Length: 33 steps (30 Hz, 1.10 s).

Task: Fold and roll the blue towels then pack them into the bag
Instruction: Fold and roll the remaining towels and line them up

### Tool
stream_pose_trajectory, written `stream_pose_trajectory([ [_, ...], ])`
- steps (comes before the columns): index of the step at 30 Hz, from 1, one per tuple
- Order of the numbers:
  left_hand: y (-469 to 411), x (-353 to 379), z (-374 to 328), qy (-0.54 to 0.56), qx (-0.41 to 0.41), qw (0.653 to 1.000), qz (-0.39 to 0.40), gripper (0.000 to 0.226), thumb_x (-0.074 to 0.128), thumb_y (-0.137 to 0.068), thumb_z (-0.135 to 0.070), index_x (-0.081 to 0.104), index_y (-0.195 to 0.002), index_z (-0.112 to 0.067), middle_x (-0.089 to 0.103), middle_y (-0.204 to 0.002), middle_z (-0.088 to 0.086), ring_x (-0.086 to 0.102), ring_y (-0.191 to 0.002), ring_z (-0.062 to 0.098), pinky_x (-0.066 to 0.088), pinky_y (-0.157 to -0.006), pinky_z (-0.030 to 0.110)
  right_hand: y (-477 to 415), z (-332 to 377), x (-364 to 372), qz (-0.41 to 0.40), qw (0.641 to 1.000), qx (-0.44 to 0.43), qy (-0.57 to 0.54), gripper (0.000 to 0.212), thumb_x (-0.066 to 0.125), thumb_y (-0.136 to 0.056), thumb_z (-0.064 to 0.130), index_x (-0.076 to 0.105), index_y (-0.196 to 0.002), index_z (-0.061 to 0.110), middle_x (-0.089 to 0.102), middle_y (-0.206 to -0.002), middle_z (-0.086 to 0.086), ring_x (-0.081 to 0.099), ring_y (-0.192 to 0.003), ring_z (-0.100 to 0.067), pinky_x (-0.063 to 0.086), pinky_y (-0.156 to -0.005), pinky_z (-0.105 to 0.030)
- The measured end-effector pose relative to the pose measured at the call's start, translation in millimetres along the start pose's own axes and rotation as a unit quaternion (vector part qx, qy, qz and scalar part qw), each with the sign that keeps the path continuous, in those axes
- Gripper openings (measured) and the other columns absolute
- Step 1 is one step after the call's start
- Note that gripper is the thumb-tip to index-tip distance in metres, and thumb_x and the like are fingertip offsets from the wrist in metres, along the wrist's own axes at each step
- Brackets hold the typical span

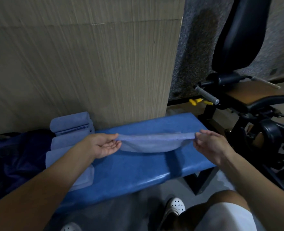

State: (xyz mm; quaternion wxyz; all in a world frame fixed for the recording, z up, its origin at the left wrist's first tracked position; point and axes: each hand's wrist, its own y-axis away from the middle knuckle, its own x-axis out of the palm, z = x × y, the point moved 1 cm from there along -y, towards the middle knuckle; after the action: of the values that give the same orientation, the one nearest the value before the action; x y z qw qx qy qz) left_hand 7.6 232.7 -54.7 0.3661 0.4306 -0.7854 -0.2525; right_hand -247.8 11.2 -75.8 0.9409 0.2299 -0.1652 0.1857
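A pale blue towel, folded into a long strip and sagging mid-span, stretches between left hand and right hand, fingers pinching each end, just above the blue padded desk; wood-grain panel behind, black gym machine at right

- Bench: blue padded top with a glossy near edge, running across the middle of the frame; dark frame under its right end.
- Wood-grain panel: upright behind the bench, filling the upper left and centre.
- Speckled grey wall: upper frame, right of the panel.
- Exercise machine: black frame, right side of the frame.
- Back pad: black, tilted, upper right.
- Seat pad: brown top, black edge, right.
- Grip handle: grey, beside a yellow knob.
- Perforated shoe: white, bottom centre, on grey floor.
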Motion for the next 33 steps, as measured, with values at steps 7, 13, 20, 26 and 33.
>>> stream_pose_trajectory([
  [7,20,24,-42,-0.013,0.258,0.962,0.086,0.004,0.058,-0.095,-0.010,0.060,-0.092,-0.010,0.064,-0.086,0.003,0.063,-0.082,0.013,0.056,-0.070,0.024,8,46,34,0.031,0.979,-0.199,0.032,0.017,0.062,-0.088,-0.005,0.059,-0.094,0.010,0.050,-0.078,-0.007,0.051,-0.069,-0.017,0.054,-0.065,-0.020],
  [13,27,23,-46,-0.052,0.352,0.930,0.097,0.006,0.062,-0.093,-0.010,0.065,-0.096,-0.007,0.073,-0.085,0.003,0.071,-0.081,0.012,0.055,-0.074,0.023,9,59,37,0.046,0.976,-0.210,0.029,0.019,0.061,-0.088,-0.008,0.060,-0.087,0.011,0.054,-0.081,-0.006,0.059,-0.084,-0.020,0.058,-0.084,-0.029],
  [20,34,24,-48,-0.090,0.299,0.949,0.038,0.003,0.062,-0.094,-0.012,0.061,-0.095,-0.010,0.072,-0.095,0.007,0.071,-0.089,0.018,0.053,-0.086,0.031,20,67,50,0.024,0.977,-0.208,0.031,0.015,0.063,-0.088,-0.004,0.060,-0.082,0.010,0.060,-0.084,-0.009,0.063,-0.081,-0.018,0.054,-0.085,-0.031],
  [26,31,42,-81,-0.057,0.327,0.943,0.027,0.004,0.060,-0.095,-0.012,0.060,-0.092,-0.014,0.069,-0.092,0.004,0.067,-0.085,0.016,0.052,-0.084,0.029,-4,88,84,0.035,0.976,-0.215,0.027,0.016,0.063,-0.087,-0.004,0.059,-0.083,0.011,0.059,-0.082,-0.007,0.060,-0.076,-0.016,0.054,-0.076,-0.027],
  [33,29,40,-102,-0.066,0.366,0.927,0.040,0.004,0.059,-0.096,-0.017,0.061,-0.093,-0.016,0.068,-0.097,0.003,0.066,-0.091,0.015,0.053,-0.084,0.027,-9,103,103,0.067,0.971,-0.231,0.006,0.018,0.061,-0.088,-0.005,0.058,-0.081,0.012,0.058,-0.077,-0.006,0.059,-0.075,-0.017,0.054,-0.083,-0.030],
])
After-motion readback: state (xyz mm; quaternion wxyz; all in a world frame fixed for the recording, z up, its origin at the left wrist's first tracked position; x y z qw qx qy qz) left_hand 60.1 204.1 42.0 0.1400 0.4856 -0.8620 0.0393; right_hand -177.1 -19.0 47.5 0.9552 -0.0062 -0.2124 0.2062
